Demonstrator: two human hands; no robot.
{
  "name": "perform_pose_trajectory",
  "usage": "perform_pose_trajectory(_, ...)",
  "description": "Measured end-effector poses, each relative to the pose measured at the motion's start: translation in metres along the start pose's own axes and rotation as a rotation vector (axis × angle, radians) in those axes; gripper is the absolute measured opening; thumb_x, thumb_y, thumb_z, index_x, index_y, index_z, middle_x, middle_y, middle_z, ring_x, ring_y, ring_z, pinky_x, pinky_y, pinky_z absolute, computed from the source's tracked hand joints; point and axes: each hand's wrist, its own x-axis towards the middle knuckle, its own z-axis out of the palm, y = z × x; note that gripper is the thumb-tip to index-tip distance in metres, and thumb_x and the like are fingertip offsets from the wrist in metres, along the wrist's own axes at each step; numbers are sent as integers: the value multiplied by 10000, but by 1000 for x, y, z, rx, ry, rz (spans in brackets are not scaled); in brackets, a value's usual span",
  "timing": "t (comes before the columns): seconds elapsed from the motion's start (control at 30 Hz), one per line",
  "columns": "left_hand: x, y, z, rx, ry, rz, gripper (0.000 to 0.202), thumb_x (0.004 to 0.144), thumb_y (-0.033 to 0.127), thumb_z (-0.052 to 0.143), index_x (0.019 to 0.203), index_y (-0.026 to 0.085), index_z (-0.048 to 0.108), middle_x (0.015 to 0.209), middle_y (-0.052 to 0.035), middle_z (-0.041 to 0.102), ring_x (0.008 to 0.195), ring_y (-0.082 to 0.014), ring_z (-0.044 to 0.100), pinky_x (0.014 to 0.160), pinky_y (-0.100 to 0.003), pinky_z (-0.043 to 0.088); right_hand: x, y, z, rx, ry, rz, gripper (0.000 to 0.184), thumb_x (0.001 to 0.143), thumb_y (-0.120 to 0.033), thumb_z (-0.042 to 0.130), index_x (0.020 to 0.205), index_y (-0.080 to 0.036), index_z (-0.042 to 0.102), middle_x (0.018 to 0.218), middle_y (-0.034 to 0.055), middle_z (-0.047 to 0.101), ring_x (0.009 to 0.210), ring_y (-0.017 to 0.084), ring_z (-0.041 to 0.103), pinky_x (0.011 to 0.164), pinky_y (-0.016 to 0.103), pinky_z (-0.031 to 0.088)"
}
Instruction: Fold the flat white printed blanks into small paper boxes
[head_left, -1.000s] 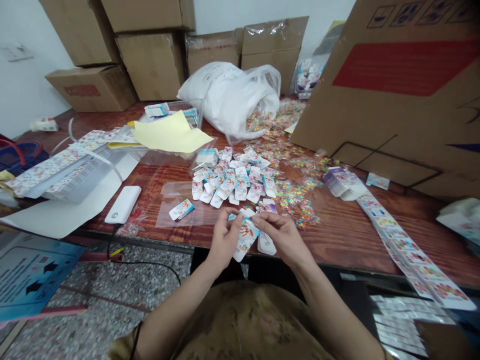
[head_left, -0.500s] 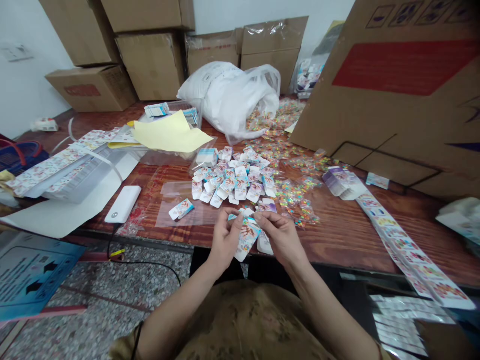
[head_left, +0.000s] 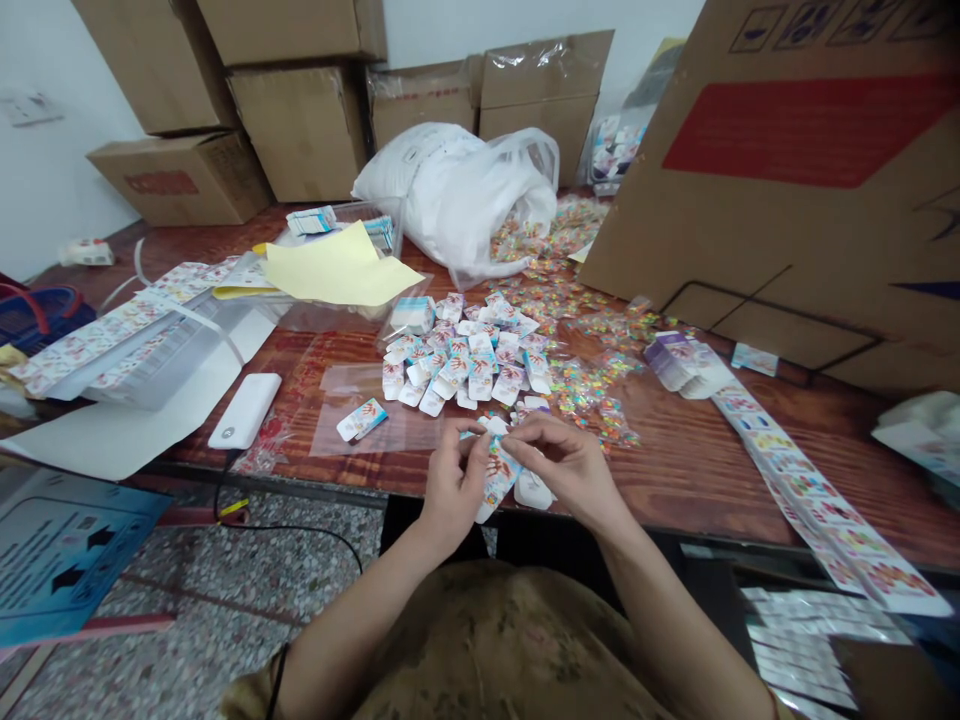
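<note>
My left hand (head_left: 450, 485) and my right hand (head_left: 564, 462) meet over the table's near edge, both pinching one small white printed carton (head_left: 496, 480) at its top end. The carton hangs tilted between them. Just beyond my fingers lies a heap of the same small folded cartons (head_left: 469, 355). One single carton (head_left: 361, 419) rests on a clear plastic sleeve (head_left: 352, 405) to the left. Loose colourful little pieces (head_left: 592, 395) are scattered to the right of the heap.
A white power bank (head_left: 244, 410) lies at the left by the wooden table's (head_left: 697, 470) edge. A white plastic bag (head_left: 457, 195), yellow paper (head_left: 337, 268), stacked flat cartons (head_left: 682, 362) and a long printed strip (head_left: 810, 500) sit around. Cardboard boxes (head_left: 300, 125) stand behind, a big one (head_left: 810, 170) at right.
My hands have drawn closer together on the carton and my fingers have curled tighter over its top end. The view has shifted slightly.
</note>
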Motion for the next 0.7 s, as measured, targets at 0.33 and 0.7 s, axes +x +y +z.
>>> perform_pose_trajectory(0.33, 11, 14, -3, 82, 120, 99, 197, 938, 403, 514, 973, 211, 484, 754, 8, 613, 695, -137, 625, 657, -256, 461, -11, 5, 10, 88, -73, 66, 322, 808, -430, 715, 1101, -300, 735, 904, 33, 697, 801, 175, 625, 702, 313, 528)
perform_pose_trajectory(0.7, 11, -20, -22, 431, 204, -41, 317, 967, 463, 418, 1121, 206, 523, 842, -18, 616, 781, -182, 605, 755, -315, 450, 34, 38, 4, 131, 122, 196, 445, 776, -470, 709, 1144, -219, 708, 785, 8, 680, 655, 146, 602, 668, 316, 512)
